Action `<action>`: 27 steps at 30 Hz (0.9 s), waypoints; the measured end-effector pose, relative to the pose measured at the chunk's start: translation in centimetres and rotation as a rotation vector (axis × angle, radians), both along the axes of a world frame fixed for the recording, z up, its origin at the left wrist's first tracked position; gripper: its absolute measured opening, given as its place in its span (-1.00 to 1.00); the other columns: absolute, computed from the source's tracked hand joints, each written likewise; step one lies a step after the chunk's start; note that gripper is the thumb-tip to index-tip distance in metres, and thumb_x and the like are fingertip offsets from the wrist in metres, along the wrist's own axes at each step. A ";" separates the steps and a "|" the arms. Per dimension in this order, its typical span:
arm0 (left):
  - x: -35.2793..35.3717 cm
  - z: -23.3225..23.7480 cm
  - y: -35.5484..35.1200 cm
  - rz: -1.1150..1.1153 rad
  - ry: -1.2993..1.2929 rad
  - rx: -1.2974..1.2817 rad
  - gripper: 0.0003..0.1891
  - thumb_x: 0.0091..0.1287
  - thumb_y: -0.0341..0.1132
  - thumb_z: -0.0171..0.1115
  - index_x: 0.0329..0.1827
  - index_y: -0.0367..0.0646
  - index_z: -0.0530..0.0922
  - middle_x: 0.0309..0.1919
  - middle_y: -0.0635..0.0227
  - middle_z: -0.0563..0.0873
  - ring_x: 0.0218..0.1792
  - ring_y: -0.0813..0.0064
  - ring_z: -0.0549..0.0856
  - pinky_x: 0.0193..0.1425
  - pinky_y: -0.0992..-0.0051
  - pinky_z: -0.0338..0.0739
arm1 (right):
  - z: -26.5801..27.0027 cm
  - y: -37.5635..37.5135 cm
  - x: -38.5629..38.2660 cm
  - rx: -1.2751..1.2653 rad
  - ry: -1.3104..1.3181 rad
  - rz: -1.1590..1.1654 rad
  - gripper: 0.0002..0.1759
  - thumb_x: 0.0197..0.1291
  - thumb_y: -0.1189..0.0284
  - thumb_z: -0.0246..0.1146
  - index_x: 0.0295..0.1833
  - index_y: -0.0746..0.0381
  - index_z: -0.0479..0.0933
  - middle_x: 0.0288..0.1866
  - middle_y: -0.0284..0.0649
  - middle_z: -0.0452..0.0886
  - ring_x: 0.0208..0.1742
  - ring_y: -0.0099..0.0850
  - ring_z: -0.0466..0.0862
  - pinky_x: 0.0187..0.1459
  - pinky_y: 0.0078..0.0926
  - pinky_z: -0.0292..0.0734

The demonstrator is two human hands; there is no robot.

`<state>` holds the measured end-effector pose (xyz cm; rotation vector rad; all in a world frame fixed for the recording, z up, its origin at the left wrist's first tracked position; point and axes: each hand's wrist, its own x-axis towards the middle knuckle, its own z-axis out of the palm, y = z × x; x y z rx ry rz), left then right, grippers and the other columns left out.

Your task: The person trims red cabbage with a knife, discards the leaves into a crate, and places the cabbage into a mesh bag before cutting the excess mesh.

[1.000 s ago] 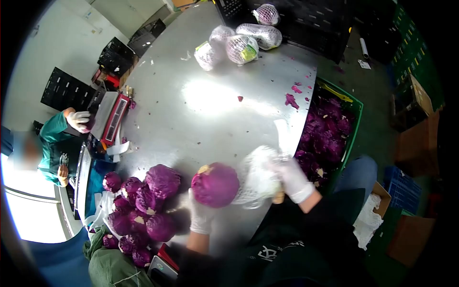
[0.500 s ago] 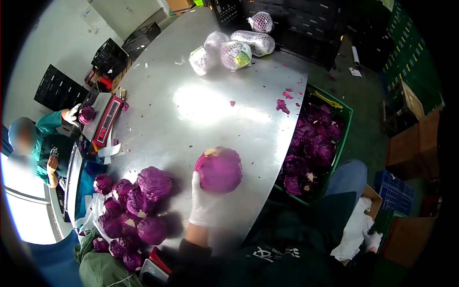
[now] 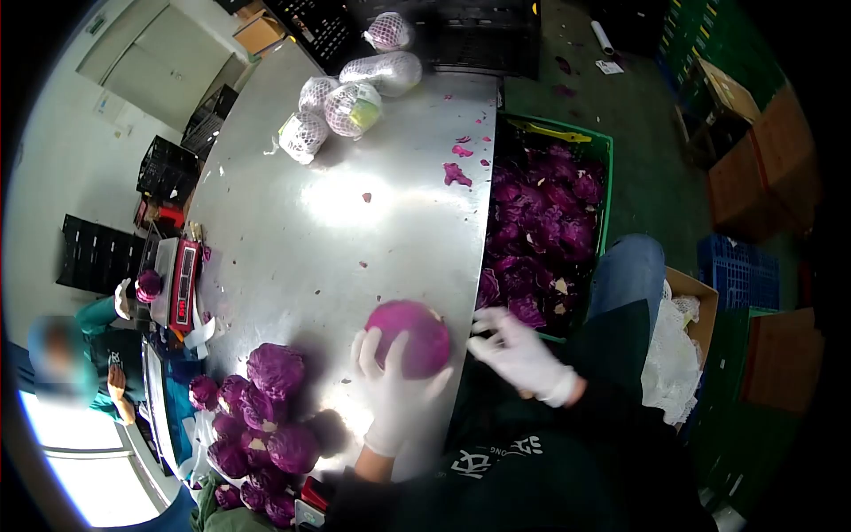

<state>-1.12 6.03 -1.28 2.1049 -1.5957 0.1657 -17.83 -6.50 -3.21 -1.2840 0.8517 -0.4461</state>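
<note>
A large red cabbage (image 3: 415,332) stands at the near edge of the metal table (image 3: 266,230). My left hand (image 3: 395,390), white-gloved, has its fingers spread around the cabbage's near side and holds it. To the right, past the table edge, is my right hand (image 3: 523,359), also gloved; its fingers are apart and the palm side is partly hidden, with nothing visible in them. Several smaller red cabbages (image 3: 292,448) lie in a pile at the lower left. Net-wrapped cabbages (image 3: 354,110) sit at the far end of the table.
A green crate (image 3: 608,191) of purple leaves stands right of the table. Near my leg is a cardboard box (image 3: 705,310) with white netting (image 3: 669,368). At the left, a co-worker's gloved hand (image 3: 122,299) is by a cabbage and a red scale (image 3: 183,284). Black crates (image 3: 443,35) stand behind.
My right hand has come up from the white netting toward the cabbage. My left hand has shifted round to the cabbage's near side. The view has turned, moving the table's contents leftward.
</note>
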 end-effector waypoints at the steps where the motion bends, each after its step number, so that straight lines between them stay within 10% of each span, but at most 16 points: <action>1: 0.3 0.5 0.7 -0.022 0.008 0.025 -0.06 -0.14 -0.27 0.66 0.35 -0.22 0.31 0.27 0.00 0.36 0.31 0.01 0.36 0.35 0.07 0.36 | -1.1 0.7 1.3 0.039 -0.063 0.087 -0.62 0.33 0.48 0.24 0.23 0.32 0.47 -0.08 -0.33 0.58 -0.26 -0.61 0.57 -0.14 -0.62 0.54; 5: 3.1 1.1 0.9 0.169 0.557 0.013 -0.03 -0.01 -0.37 0.55 0.50 -0.23 0.19 0.27 0.10 0.44 0.32 0.20 0.42 0.40 0.19 0.39 | -3.1 1.9 1.3 -0.030 0.016 0.200 -0.51 0.32 0.47 0.22 0.36 0.28 0.44 0.13 -0.12 0.52 -0.16 -0.48 0.64 -0.02 -0.54 0.58; 6: 3.5 1.2 1.2 0.408 1.243 0.401 -0.02 0.04 -0.38 0.53 0.55 -0.22 0.16 0.33 0.15 0.47 0.36 0.26 0.46 0.45 0.26 0.37 | -3.6 2.2 0.6 -0.147 -0.019 0.224 -0.50 0.34 0.47 0.20 0.38 0.25 0.42 0.12 -0.12 0.53 -0.16 -0.45 0.65 -0.04 -0.52 0.59; 7: 3.9 1.9 0.4 0.032 1.464 0.482 -0.06 0.04 -0.39 0.55 0.52 -0.22 0.23 0.32 0.20 0.52 0.34 0.29 0.50 0.44 0.31 0.39 | -4.0 2.2 0.3 -0.274 -0.054 0.239 -0.50 0.36 0.47 0.18 0.40 0.22 0.41 0.10 -0.13 0.54 -0.17 -0.43 0.65 -0.06 -0.51 0.60; 17: -0.3 1.6 1.5 0.024 0.603 0.254 -0.07 -0.05 -0.33 0.60 0.43 -0.27 0.30 0.28 0.09 0.49 0.28 0.22 0.54 0.38 0.30 0.45 | -0.3 3.1 -2.1 -0.663 0.256 0.308 -0.62 0.40 0.30 0.14 0.27 0.16 0.44 -0.28 -0.12 0.56 -0.44 -0.13 0.66 -0.43 -0.24 0.61; 27: 0.6 0.9 0.9 0.106 0.737 0.317 -0.03 -0.06 -0.29 0.61 0.44 -0.30 0.27 0.25 0.06 0.50 0.23 0.22 0.57 0.31 0.31 0.50 | 0.6 1.9 -0.6 -0.896 0.438 0.523 -0.86 0.21 0.48 0.13 -0.12 0.24 0.43 -0.44 -0.13 0.51 -0.63 -0.26 0.60 -0.66 -0.38 0.51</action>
